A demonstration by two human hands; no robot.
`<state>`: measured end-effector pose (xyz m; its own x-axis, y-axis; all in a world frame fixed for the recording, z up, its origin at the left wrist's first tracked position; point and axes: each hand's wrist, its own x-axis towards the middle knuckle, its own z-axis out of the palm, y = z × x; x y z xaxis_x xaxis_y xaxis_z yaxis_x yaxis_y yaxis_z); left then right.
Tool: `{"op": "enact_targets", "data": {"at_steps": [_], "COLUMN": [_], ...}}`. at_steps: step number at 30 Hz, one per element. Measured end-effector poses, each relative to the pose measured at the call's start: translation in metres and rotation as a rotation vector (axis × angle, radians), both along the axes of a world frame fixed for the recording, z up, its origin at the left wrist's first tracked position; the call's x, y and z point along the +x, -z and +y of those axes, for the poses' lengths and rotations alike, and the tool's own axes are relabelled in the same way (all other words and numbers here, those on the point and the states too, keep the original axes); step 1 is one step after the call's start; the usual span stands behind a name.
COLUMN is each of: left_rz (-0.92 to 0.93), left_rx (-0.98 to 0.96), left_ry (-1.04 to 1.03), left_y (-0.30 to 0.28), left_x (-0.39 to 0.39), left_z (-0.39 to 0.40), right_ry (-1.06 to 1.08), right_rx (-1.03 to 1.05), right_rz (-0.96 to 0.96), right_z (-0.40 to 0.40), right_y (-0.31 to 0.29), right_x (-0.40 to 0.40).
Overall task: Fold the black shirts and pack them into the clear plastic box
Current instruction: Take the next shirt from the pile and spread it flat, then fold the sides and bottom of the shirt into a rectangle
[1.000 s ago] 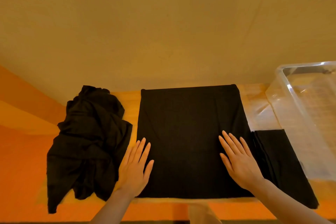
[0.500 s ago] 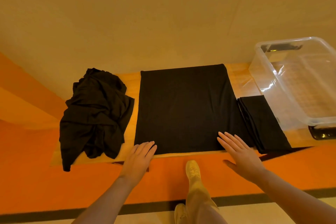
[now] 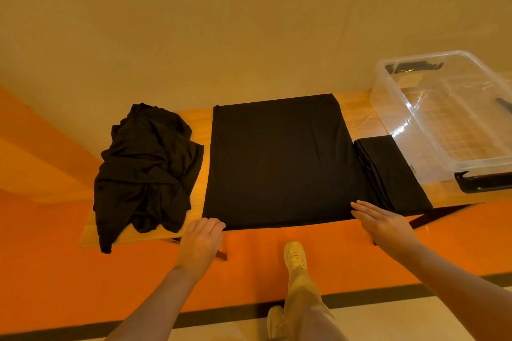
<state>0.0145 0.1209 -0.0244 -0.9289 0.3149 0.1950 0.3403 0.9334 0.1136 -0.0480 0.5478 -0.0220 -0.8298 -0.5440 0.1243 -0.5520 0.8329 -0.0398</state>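
A flat, partly folded black shirt (image 3: 279,160) lies spread in the middle of the wooden table (image 3: 357,116). My left hand (image 3: 202,241) is at its near left corner, fingers curled over the hem there. My right hand (image 3: 385,225) hovers flat with straight fingers at the near right corner and holds nothing. A folded black shirt (image 3: 393,171) lies right of the flat one. A crumpled pile of black shirts (image 3: 146,171) sits at the left end. The clear plastic box (image 3: 443,119) stands at the right, with nothing black inside that I can see.
The table stands against a beige wall (image 3: 249,36). The pile hangs over the table's near left edge. Below the table is an orange floor (image 3: 55,271). My leg and shoe (image 3: 295,257) are under the near edge. A black latch (image 3: 484,181) sticks out from the box's near end.
Both hands slid back from the middle of the flat shirt to its near corners. My left fingers went from flat to curled. The view pulled back and now shows floor and legs.
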Motion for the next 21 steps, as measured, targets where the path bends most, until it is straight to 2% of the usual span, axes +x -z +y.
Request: {"op": "enact_targets", "data": {"at_steps": [6, 11, 17, 21], "left_rz": [0.071, 0.142, 0.164, 0.161], "left_rx": [0.093, 0.044, 0.005, -0.112], "left_ry": [-0.136, -0.116, -0.218, -0.126], "left_y": [-0.015, -0.033, -0.036, -0.047], "left_x": [-0.001, -0.005, -0.006, -0.005], "left_z": [-0.005, -0.01, -0.027, -0.028], "right_ry": [0.01, 0.09, 0.144, 0.156], "right_rx": [-0.16, -0.212, -0.277, -0.316], "right_rz": [-0.019, -0.011, -0.026, -0.032], "right_z": [-0.001, -0.005, 0.009, 0.022], "right_y": [-0.017, -0.027, -0.04, -0.046], "right_x": [0.002, -0.007, -0.01, -0.01]}}
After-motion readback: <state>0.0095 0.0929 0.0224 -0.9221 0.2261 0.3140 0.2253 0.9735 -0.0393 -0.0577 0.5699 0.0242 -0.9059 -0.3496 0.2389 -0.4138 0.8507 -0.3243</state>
